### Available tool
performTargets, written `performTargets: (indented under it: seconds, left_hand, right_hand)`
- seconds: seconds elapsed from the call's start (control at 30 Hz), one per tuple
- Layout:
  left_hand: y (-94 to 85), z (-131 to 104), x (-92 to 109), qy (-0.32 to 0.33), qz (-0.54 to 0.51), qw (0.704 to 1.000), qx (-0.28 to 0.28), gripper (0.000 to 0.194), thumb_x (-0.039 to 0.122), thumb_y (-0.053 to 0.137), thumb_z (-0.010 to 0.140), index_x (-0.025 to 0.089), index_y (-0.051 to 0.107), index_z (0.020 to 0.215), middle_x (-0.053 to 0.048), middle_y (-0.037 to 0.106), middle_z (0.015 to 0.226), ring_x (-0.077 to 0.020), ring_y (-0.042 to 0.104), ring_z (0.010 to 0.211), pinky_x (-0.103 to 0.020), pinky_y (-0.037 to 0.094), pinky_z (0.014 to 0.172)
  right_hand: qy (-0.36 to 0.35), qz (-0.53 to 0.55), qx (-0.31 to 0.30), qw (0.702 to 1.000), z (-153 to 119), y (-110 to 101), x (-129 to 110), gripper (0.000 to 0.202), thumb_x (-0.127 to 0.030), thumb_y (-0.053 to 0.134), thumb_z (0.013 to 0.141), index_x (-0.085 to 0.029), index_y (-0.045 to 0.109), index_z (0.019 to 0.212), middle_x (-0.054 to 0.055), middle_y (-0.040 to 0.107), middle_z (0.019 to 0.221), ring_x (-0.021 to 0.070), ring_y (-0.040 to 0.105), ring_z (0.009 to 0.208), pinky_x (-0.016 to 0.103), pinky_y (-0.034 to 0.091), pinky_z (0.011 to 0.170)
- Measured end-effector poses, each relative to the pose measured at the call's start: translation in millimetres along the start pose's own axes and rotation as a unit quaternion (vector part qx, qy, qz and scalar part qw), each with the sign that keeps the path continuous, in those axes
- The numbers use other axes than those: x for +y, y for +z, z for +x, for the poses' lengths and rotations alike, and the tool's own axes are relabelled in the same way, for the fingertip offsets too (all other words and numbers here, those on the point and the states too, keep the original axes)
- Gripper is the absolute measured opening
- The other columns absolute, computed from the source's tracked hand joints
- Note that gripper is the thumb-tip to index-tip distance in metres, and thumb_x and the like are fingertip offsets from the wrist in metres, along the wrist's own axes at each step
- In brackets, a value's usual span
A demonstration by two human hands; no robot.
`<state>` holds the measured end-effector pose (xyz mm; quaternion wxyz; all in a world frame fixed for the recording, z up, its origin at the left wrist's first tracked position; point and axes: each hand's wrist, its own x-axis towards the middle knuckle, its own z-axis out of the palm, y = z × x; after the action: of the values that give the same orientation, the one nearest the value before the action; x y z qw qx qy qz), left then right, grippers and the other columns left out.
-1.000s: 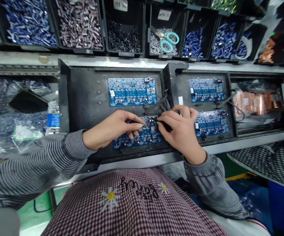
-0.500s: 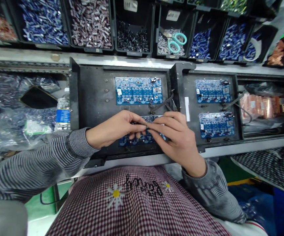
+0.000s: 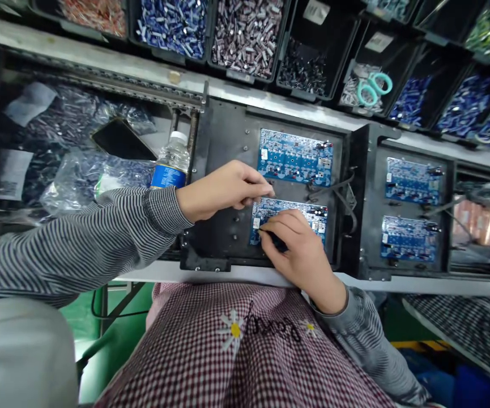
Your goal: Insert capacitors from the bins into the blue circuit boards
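Observation:
My right hand (image 3: pixel 298 246) is over the near blue circuit board (image 3: pixel 287 205), thumb and forefinger pinched on a small dark electronic component (image 3: pixel 260 230) at the board's left end. Its palm and fingers cover part of the board's lower half. My left hand (image 3: pixel 234 190) hovers by that board's upper left corner with fingertips pressed together; whatever they hold, if anything, is too small to make out. Behind lies a second blue circuit board (image 3: pixel 295 158), populated with small parts. Both boards rest in a black carrier frame (image 3: pixel 223 136).
A neighbouring carrier on the right holds two more circuit boards (image 3: pixel 414 178). Bins of loose components (image 3: pixel 247 37) line the back, one with turquoise scissors (image 3: pixel 374 89). Left are a water bottle (image 3: pixel 170 164), a black phone-like slab (image 3: pixel 121 140) and bagged parts (image 3: pixel 75 181).
My hands have parted: the left has moved up and away, the right has brought the small component to the near board's left end. The whole view has shifted and tilted.

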<state>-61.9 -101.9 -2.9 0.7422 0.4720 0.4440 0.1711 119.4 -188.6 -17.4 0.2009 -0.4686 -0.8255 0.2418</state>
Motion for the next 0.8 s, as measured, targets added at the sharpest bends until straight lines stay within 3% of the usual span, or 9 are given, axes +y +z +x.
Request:
performTargets:
  seconds: [0.2,0.43,0.7,0.8]
  left_hand:
    - [0.5,1,0,0.006,0.006,1.0,0.0,0.011,0.01,0.06,0.082,0.006,0.07,0.084,-0.005,0.06,0.069,-0.0079,0.049,0.058,-0.02,0.034,0.051]
    - [1.6,1,5,-0.01,-0.006,1.0,0.016,0.016,0.005,0.058,0.08,0.008,0.073,0.083,-0.004,0.061,0.065,-0.0069,0.042,0.048,-0.021,0.03,0.048]
    - [-2.7,2,4,-0.039,-0.016,0.999,-0.011,0.016,0.011,0.055,0.084,0.006,0.07,0.084,-0.004,0.061,0.071,-0.0072,0.042,0.053,-0.021,0.029,0.05]
    - [-4.8,3,5,-0.043,-0.032,0.998,-0.033,0.017,0.015,0.055,0.086,0.006,0.069,0.081,-0.002,0.055,0.066,-0.0068,0.04,0.054,-0.02,0.026,0.049]
  right_hand:
    - [0.004,-0.001,-0.008,1.0,3,0,-1,0.012,-0.014,0.053,0.085,-0.018,0.064,0.087,0.006,0.064,0.084,0.0203,0.055,0.089,0.04,0.05,0.082]
    - [-0.011,0.026,-0.024,0.999,6,-4,0,0.016,-0.014,0.054,0.085,-0.018,0.067,0.095,0.007,0.066,0.088,0.0192,0.056,0.088,0.04,0.052,0.082]
    - [-0.035,0.048,-0.061,0.996,14,-13,3,0.019,-0.015,0.055,0.087,-0.022,0.068,0.098,0.005,0.066,0.09,0.0186,0.057,0.089,0.039,0.053,0.082]
    - [-0.039,0.025,-0.003,0.999,26,-27,1,0.019,-0.014,0.059,0.084,-0.02,0.067,0.099,0.006,0.067,0.088,0.0185,0.058,0.087,0.039,0.053,0.082]
